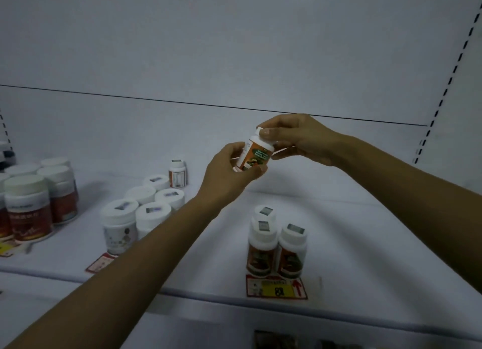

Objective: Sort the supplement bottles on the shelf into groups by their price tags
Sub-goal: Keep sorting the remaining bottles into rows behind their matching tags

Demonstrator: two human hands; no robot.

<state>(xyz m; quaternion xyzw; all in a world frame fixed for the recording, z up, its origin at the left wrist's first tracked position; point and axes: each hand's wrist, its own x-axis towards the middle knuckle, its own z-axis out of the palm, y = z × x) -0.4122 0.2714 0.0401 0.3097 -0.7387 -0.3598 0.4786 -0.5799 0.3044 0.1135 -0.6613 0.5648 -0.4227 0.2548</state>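
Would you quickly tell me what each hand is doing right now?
Left hand: fingers curled round the base of the orange-label bottle.
Right hand: pinching that bottle's white cap.

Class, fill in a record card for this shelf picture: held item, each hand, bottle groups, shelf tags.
Held item: orange-label bottle, tilted, above the shelf
Left hand: holds its base
Right hand: grips its top end
Groups standing: three orange-label bottles front right; white-label cluster centre; red-label jars far left; lone small bottle behind
Shelf tags: red-yellow tag before the three bottles; red tag by the cluster
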